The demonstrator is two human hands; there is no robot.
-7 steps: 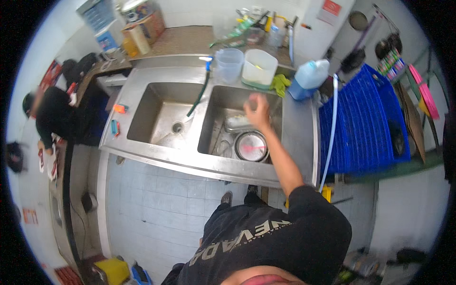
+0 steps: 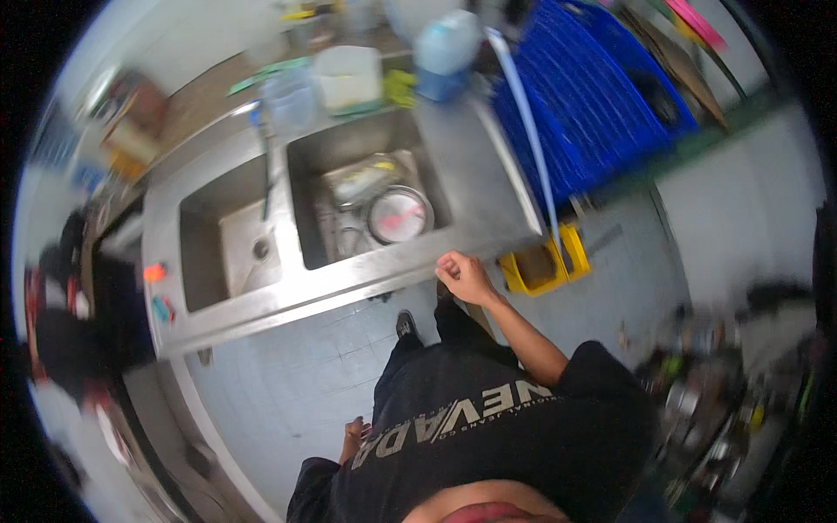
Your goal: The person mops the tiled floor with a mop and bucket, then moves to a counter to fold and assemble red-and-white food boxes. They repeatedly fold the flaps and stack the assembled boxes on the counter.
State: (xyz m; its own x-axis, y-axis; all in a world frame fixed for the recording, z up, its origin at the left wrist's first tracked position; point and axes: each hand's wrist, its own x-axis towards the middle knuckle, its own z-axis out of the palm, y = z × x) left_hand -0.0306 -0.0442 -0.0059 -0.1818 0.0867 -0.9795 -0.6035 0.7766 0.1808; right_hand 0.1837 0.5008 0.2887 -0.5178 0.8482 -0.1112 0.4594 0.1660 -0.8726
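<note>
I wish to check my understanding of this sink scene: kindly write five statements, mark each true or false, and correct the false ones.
1. The round pan lies in the right basin. True.
2. The right hand is inside that basin. False: it is at the front edge of the sink, outside the basin.
3. The blue crate is to the right of the sink. True.
4. The left hand rests on the sink. False: it is by the person's left side, away from the sink.
5. A small orange item lies left of the left basin. True.
</note>
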